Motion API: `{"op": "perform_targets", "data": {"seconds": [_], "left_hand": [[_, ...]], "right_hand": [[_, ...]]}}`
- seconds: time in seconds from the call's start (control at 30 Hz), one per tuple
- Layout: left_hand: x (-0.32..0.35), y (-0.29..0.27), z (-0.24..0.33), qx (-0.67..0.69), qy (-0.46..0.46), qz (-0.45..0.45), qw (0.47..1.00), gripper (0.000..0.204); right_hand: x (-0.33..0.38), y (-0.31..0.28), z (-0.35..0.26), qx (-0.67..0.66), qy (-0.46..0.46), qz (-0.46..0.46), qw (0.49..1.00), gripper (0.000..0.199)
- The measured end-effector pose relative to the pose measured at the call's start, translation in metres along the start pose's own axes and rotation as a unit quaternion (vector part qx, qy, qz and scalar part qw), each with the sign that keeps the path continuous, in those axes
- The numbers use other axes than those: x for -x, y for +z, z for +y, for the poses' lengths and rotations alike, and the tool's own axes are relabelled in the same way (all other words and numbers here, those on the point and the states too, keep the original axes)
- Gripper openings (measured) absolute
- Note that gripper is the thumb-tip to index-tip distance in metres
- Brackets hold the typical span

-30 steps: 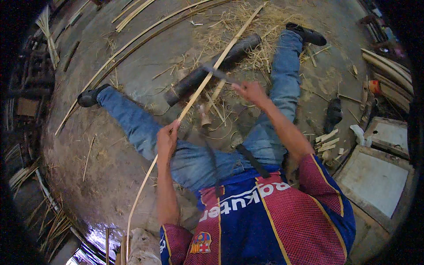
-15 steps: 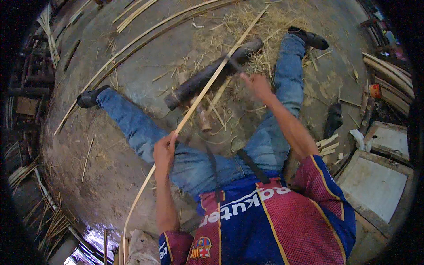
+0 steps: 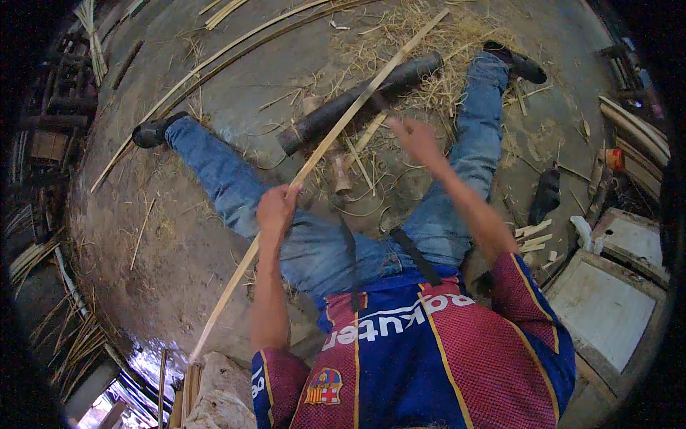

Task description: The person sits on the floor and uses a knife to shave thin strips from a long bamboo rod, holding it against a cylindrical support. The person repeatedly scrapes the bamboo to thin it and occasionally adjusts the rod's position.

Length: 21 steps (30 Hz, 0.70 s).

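A long pale bamboo strip (image 3: 336, 136) runs slantwise from the far shavings down past my left side. My left hand (image 3: 276, 209) is closed round it above my left thigh. The strip's far part lies across a dark round log (image 3: 321, 127). My right hand (image 3: 416, 139) is closed in a grip just right of the strip, near the log. From it a thin dark blade, smeared by motion, points toward the strip; it looks like a knife (image 3: 381, 104), its handle hidden in my fist. Under the log lies a shorter, lighter wooden piece (image 3: 341, 177).
My legs are spread on either side of the log. Curly shavings (image 3: 429, 36) lie at the far end. Long bent strips (image 3: 214, 64) rest at the left. White-panelled wooden frames (image 3: 607, 307), a dark bottle-like thing (image 3: 547, 193) and small offcuts (image 3: 534, 236) are at the right.
The strip has shifted slightly in the picture, together with log and legs, as the view moved. My right hand stays by the strip, its blade still blurred.
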<state>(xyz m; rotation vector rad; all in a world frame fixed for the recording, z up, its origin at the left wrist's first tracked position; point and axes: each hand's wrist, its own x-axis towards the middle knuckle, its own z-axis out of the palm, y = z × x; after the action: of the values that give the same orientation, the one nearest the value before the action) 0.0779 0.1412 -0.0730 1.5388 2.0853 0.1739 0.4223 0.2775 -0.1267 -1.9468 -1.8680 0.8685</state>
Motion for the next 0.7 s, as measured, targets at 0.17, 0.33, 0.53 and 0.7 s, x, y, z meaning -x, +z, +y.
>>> {"op": "perform_targets", "data": {"seconds": [0.17,0.33,0.53,0.7], "left_hand": [[0.000,0.024,0.004,0.016,0.049,0.123,0.991,0.040],[0.005,0.018,0.013,0.023,0.028,0.110,0.993,0.041],[0.011,0.017,0.006,-0.001,0.027,0.104,0.994,0.043],[0.005,0.025,0.011,-0.022,0.067,0.161,0.984,0.045]], "right_hand": [[0.089,0.043,-0.064,-0.056,-0.143,-0.137,0.979,0.059],[0.083,0.051,-0.062,0.032,-0.258,-0.071,0.963,0.058],[0.011,-0.005,0.021,-0.042,-0.001,0.016,0.999,0.064],[0.007,0.002,0.018,0.028,-0.017,-0.061,0.998,0.066]]}}
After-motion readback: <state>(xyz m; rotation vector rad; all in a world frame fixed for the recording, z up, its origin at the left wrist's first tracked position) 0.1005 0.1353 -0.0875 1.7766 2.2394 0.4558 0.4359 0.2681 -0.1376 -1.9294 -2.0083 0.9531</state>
